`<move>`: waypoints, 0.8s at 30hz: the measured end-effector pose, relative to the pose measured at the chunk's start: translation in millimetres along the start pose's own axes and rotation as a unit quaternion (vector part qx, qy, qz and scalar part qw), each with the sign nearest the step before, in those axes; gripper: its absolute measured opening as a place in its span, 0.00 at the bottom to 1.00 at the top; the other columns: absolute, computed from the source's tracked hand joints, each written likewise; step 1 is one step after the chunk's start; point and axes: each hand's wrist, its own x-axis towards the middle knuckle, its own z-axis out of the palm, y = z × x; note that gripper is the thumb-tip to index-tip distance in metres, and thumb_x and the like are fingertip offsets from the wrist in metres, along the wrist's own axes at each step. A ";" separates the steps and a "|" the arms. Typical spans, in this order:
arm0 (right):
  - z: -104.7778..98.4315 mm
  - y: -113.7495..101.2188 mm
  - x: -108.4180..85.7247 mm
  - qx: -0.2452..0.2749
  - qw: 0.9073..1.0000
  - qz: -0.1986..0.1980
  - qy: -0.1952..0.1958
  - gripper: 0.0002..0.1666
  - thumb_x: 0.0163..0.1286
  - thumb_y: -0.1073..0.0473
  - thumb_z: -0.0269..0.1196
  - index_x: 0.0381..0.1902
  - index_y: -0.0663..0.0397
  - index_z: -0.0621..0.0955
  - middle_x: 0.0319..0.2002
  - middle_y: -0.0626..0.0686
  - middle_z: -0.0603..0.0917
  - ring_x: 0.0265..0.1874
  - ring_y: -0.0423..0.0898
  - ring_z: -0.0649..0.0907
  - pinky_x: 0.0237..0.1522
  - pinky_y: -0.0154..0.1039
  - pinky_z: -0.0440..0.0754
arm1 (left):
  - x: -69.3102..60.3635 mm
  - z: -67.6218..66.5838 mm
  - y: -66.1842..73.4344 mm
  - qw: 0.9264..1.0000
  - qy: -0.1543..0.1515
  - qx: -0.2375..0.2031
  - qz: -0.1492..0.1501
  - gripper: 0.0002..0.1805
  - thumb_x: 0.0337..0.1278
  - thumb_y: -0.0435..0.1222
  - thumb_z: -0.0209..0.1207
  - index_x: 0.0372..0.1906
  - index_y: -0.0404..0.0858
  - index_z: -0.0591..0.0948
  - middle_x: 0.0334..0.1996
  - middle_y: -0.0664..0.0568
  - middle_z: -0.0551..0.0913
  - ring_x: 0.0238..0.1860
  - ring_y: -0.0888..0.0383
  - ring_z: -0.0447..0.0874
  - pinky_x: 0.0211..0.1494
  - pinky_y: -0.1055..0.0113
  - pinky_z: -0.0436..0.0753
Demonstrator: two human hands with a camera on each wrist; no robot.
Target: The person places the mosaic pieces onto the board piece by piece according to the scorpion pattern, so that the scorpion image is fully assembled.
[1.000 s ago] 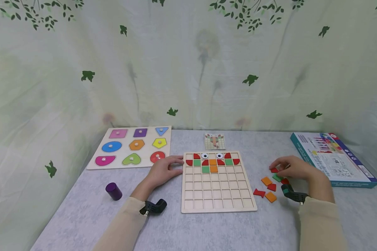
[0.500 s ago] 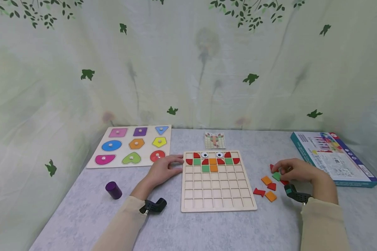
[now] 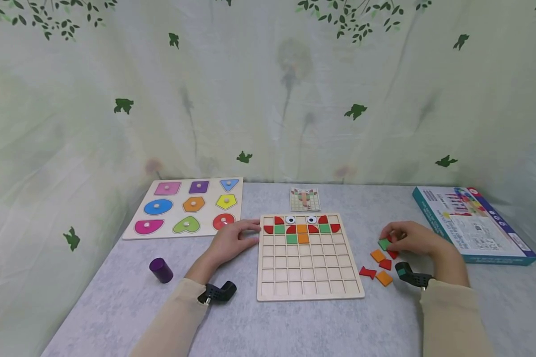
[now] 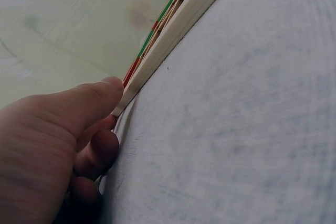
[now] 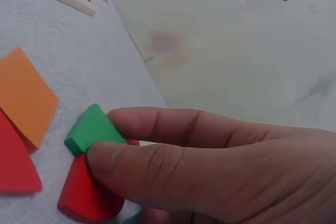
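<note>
My left hand rests against the left edge of the wooden grid board, its thumb and fingertips touching the rim; the left wrist view shows the thumb of this hand at the board's side. Red, green and orange tiles and two eye tiles fill part of the board's upper rows. To the right of the board, my right hand pinches a green tile between thumb and index finger. A red tile with a curved side lies just beneath it, partly hidden by the thumb.
Orange tiles and red tiles lie beside the board. A small pattern card is behind it. A shape-knob puzzle and purple cylinder stand left; a flat box lies at right.
My right hand shifted right off a red tile to the green one, then came back left with the green tile pinched. The left hand stays at the board's edge.
</note>
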 end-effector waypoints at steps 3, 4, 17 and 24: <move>2.1 -3.8 3.1 -0.005 1.000 -0.002 0.009 0.15 0.65 0.57 0.68 0.48 0.53 0.80 0.31 0.51 0.76 0.39 0.49 0.75 0.36 0.39 0.73 | -0.1 -0.1 0.1 1.000 0.000 -0.002 0.000 0.16 0.59 0.43 0.68 0.53 0.51 0.86 0.64 0.61 0.81 0.29 0.61 0.71 0.35 0.70 0.71; 3.2 -5.5 4.5 -0.005 1.000 0.001 0.012 0.15 0.65 0.57 0.68 0.48 0.52 0.80 0.32 0.51 0.76 0.39 0.49 0.75 0.36 0.39 0.73 | -0.1 -0.1 0.1 1.000 0.000 -0.002 0.000 0.16 0.59 0.43 0.68 0.53 0.51 0.86 0.64 0.60 0.81 0.30 0.61 0.71 0.36 0.70 0.71; 23.2 -25.9 28.0 -0.004 0.997 0.009 0.079 0.12 0.67 0.58 0.66 0.46 0.52 0.78 0.38 0.55 0.78 0.41 0.50 0.76 0.37 0.37 0.76 | -0.7 0.0 -1.0 1.000 0.003 -0.009 -0.001 0.15 0.61 0.42 0.67 0.53 0.52 0.86 0.64 0.61 0.80 0.34 0.61 0.73 0.40 0.68 0.72; 33.1 -34.7 36.7 -0.002 0.994 0.003 0.108 0.12 0.67 0.59 0.67 0.45 0.54 0.78 0.38 0.55 0.78 0.39 0.50 0.77 0.37 0.36 0.77 | -1.6 0.0 0.2 1.000 0.006 -0.015 -0.001 0.15 0.61 0.42 0.66 0.53 0.51 0.86 0.64 0.61 0.81 0.33 0.61 0.72 0.39 0.68 0.72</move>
